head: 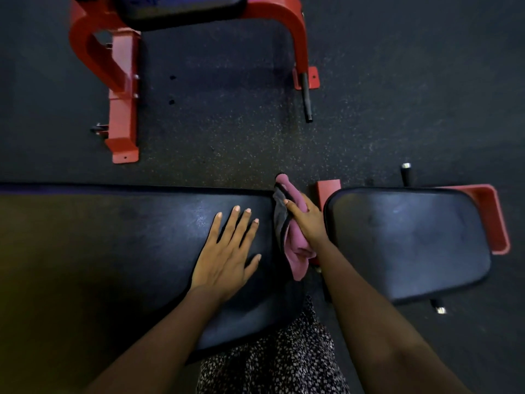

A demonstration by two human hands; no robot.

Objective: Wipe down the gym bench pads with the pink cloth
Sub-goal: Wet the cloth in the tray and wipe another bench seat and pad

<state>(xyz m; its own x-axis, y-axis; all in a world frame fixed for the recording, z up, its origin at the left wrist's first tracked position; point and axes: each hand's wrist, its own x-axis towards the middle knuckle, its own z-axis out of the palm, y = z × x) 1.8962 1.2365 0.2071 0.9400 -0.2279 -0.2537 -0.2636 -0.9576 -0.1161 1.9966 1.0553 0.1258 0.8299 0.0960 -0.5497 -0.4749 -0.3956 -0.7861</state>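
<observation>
Pink cloth (297, 243) gripped by right hand (308, 220) — left hand (227, 257) flat, fingers spread, on long pad (113, 237).

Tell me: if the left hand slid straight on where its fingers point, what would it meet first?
Likely only the far edge of the long bench pad under the left hand, then dark floor. The pink cloth lies off to its right.
</observation>
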